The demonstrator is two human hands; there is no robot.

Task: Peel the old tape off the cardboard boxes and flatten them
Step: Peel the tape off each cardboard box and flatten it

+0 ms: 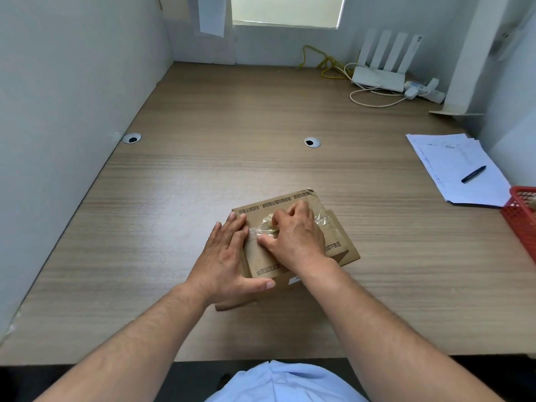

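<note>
The cardboard box sits mid-desk, its tape running from nine to three o'clock. The left hand presses flat at nine; the right hand, nearer, seemingly pinches the loosened tape end.

One box sitting mid-desk, two hands pressing on the box, two grommets lying beyond the box, one router showing four antennas far right of the box, one pen resting on one paper stack, one red basket sitting right of the box.

Wood-grain desk, pale walls, bright window
</note>
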